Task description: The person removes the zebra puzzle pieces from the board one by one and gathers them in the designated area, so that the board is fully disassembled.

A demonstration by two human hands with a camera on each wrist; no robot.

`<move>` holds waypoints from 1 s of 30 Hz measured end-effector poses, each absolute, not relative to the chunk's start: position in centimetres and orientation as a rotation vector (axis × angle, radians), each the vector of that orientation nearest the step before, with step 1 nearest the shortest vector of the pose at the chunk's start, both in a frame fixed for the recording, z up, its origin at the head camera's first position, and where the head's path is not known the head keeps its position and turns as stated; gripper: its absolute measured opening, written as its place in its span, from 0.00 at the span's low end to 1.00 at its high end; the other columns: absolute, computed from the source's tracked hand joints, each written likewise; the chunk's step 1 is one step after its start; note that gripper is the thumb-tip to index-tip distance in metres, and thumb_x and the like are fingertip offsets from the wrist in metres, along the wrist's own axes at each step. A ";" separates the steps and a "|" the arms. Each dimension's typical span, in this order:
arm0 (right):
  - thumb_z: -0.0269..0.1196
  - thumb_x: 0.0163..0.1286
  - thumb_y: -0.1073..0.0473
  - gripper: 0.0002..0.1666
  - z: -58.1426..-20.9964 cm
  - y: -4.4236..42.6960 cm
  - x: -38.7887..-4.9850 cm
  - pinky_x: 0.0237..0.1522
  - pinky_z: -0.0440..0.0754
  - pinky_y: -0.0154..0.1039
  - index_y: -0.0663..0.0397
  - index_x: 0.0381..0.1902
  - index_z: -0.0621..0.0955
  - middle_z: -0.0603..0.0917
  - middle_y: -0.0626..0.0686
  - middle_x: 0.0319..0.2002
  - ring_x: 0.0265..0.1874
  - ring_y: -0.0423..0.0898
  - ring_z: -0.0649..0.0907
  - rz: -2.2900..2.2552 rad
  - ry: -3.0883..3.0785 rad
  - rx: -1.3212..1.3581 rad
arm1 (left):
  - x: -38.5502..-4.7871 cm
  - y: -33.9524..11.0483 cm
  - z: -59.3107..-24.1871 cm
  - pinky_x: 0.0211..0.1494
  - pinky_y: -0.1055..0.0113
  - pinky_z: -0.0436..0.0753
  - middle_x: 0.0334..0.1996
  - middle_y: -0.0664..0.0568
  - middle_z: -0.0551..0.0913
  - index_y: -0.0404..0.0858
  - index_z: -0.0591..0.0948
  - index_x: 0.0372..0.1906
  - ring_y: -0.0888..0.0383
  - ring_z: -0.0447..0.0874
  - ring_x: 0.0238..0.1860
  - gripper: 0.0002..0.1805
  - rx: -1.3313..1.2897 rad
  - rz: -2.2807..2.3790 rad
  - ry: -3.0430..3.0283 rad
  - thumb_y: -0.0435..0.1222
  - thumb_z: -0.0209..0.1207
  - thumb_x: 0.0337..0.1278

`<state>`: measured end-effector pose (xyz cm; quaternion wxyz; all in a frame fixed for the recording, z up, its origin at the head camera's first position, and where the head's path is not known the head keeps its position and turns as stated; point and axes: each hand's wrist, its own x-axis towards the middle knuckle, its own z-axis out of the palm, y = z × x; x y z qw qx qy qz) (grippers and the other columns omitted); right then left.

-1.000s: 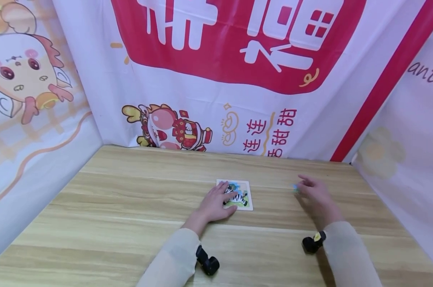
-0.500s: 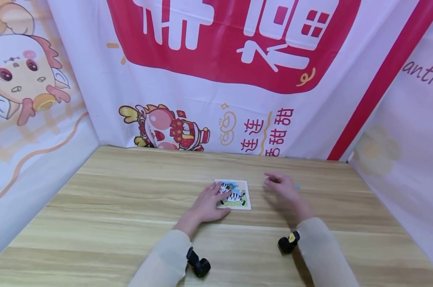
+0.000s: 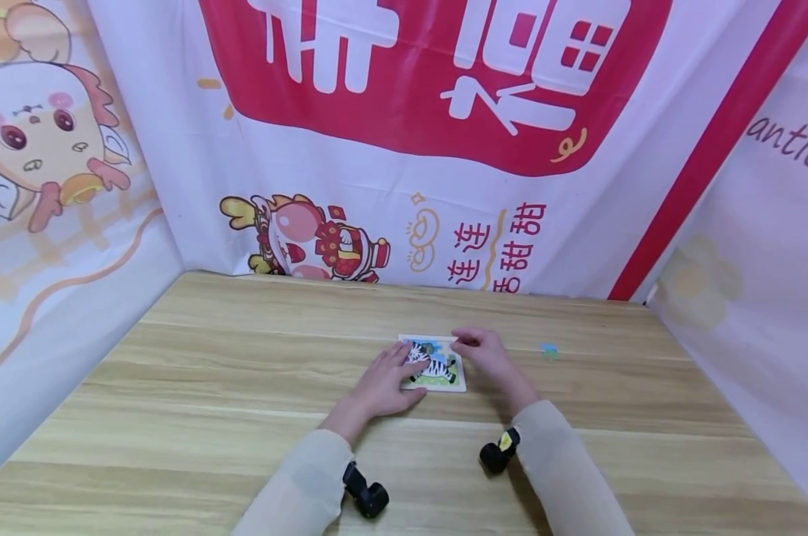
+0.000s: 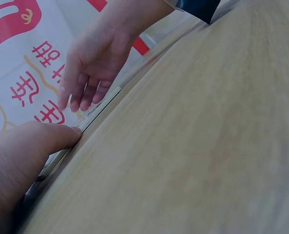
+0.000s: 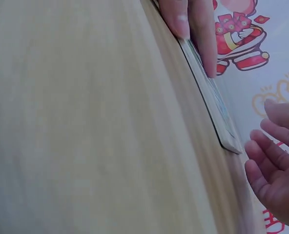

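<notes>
A small square zebra puzzle (image 3: 443, 372) with a pale rim lies on the table. My left hand (image 3: 384, 383) rests on its left part, fingers spread, covering some of the picture. In the right wrist view the left fingertips press on the thin board (image 5: 210, 97). My right hand (image 3: 487, 356) hovers at the puzzle's upper right corner. Its fingers (image 5: 264, 146) hang loosely bent, and I see nothing between them. A pale patch shows in the picture near that corner. To the right lies a small blue-green piece (image 3: 549, 351), apart from both hands.
The wood-grain table (image 3: 210, 387) ends at a white and red printed cloth (image 3: 404, 141) behind. More printed cloth hangs at the left and right sides. A black camera is strapped to each wrist.
My right hand has moved left from beside the blue-green piece to the puzzle's upper right corner, leaving that piece on the table. The left hand stays on the puzzle.
</notes>
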<state>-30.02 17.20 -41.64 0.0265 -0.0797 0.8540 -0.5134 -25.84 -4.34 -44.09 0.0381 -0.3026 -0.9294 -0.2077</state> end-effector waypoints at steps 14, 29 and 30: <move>0.62 0.54 0.63 0.13 -43.3 15.1 -30.2 0.40 0.71 0.41 0.58 0.39 0.80 0.74 0.53 0.35 0.35 0.47 0.73 -1.449 2.807 -0.217 | -25.8 -4.4 -44.1 0.62 0.52 0.47 0.64 0.41 0.51 0.49 0.66 0.60 0.47 0.44 0.64 0.29 -0.944 -0.638 -2.832 0.54 0.48 0.52; 0.62 0.54 0.62 0.11 -43.3 14.5 -30.5 0.41 0.70 0.43 0.56 0.37 0.81 0.73 0.53 0.36 0.36 0.48 0.72 -1.352 2.852 -0.140 | -25.8 -4.4 -43.9 0.62 0.53 0.46 0.64 0.43 0.50 0.50 0.65 0.60 0.49 0.42 0.64 0.29 -0.920 -0.668 -2.866 0.55 0.47 0.52; 0.62 0.54 0.61 0.11 -43.3 14.4 -30.6 0.41 0.70 0.42 0.56 0.37 0.81 0.73 0.53 0.36 0.36 0.47 0.72 -1.348 2.854 -0.129 | -25.8 -4.4 -44.0 0.62 0.53 0.46 0.64 0.43 0.50 0.50 0.65 0.60 0.49 0.42 0.64 0.29 -0.922 -0.667 -2.865 0.55 0.47 0.52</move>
